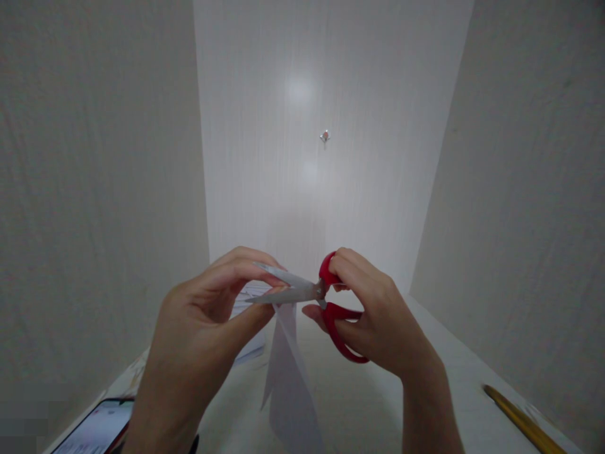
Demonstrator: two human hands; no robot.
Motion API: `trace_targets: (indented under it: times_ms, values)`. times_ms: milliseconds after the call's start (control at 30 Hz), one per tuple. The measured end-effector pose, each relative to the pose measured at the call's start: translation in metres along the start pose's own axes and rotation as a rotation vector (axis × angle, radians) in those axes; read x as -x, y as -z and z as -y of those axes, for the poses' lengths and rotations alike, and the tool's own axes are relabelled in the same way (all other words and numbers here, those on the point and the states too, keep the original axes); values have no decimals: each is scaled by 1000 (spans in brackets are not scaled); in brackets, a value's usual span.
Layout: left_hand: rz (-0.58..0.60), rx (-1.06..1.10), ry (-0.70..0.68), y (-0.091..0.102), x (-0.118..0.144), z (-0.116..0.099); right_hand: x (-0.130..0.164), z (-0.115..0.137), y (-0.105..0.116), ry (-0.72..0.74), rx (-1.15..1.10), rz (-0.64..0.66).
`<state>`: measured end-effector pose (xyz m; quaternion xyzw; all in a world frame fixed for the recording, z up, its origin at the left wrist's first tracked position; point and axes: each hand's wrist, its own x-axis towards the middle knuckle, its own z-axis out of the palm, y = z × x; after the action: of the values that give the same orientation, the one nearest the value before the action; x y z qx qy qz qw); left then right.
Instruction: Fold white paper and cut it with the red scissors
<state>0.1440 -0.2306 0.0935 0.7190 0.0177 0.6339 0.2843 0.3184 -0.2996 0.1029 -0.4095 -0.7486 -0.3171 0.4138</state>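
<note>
1. A strip of white paper (pixel 288 372) is held up above the bench (pixel 378 403), in the middle of the view; its upper end is pinched at the left hand and the rest hangs down, widening toward the lower edge of the picture.
2. The paper is met at its top by a pair of red-handled scissors (pixel 307 291), whose silver blades point left and are seen slightly parted, with the paper's upper edge lying at or between them; whether the blades have closed on it cannot be told.
3. The left hand (pixel 198 334) is seen curled, its fingers (pixel 246 260) bent over the blade tips and the thumb pressed up from below, so that the paper's top is gripped between them.
4. The right hand (pixel 378 321) is closed around the red handles, with the thumb through the upper loop and the other fingers wrapped through and around the lower loop.
5. A stack of white sheets (pixel 250 343) is lying on the bench behind the left hand, mostly hidden by it.
6. A phone (pixel 94 429) with a lit screen is lying at the lower left corner of the bench, partly covered by the left forearm.
7. A yellow pencil-like stick (pixel 517 419) is lying at the lower right, well apart from both hands.
8. The bench is enclosed by pale walls on the left, right and back; a small metal fitting (pixel 324 135) is seen on the back wall.
</note>
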Motion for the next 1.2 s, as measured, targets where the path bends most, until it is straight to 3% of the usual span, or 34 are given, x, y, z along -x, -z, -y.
trace_targets:
  times_ms: [267,1200]
  values:
    - [-10,-15,-63,0,0,3,1,2,-1,-11,7,-12]
    - [23,-5,-74,1,-1,3,2,3,-2,-10,11,-75]
